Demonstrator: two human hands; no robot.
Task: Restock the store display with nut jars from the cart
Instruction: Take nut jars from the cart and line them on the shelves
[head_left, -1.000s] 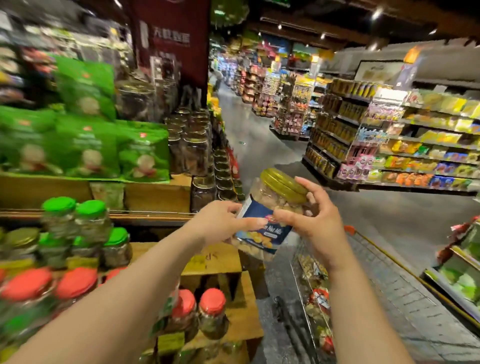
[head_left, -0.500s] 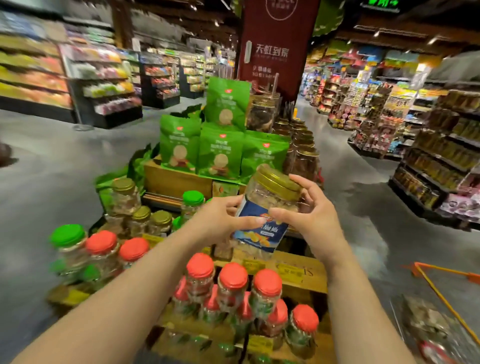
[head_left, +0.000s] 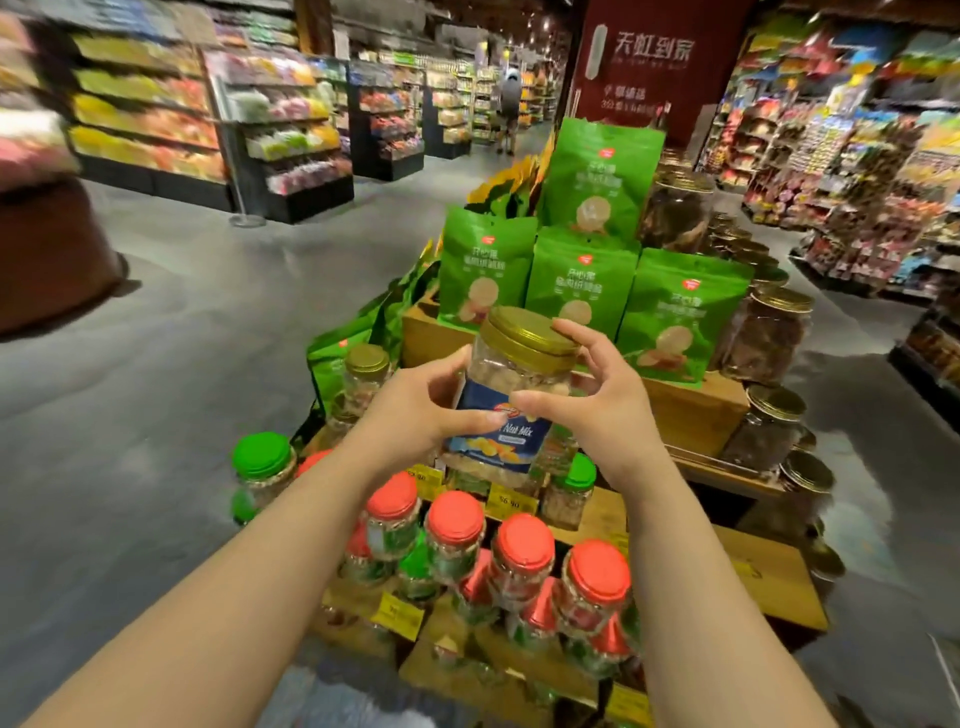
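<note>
A clear nut jar (head_left: 511, 387) with a gold lid and a blue "Nut Mix" label is upright in front of me, above the tiered wooden display (head_left: 691, 410). My left hand (head_left: 415, 410) grips its left side, thumb across the label. My right hand (head_left: 597, 397) holds its right side, thumb on the label and fingertips at the lid's rim. The jar's lower part hangs above the red-lidded jars (head_left: 522, 543) on the lower tier. The cart is out of view.
Green snack bags (head_left: 582, 283) stand on the top tier. Gold-lidded jars (head_left: 769, 332) line the display's right side, and green-lidded jars (head_left: 262, 462) sit at the left. Yellow price tags (head_left: 397, 616) hang on the tier edges. Store shelves (head_left: 291, 135) flank grey floor aisles.
My view has swung left from the cart to face the display head-on. Both hands kept hold of the jar, which now stands more upright and nearer the display's middle.
</note>
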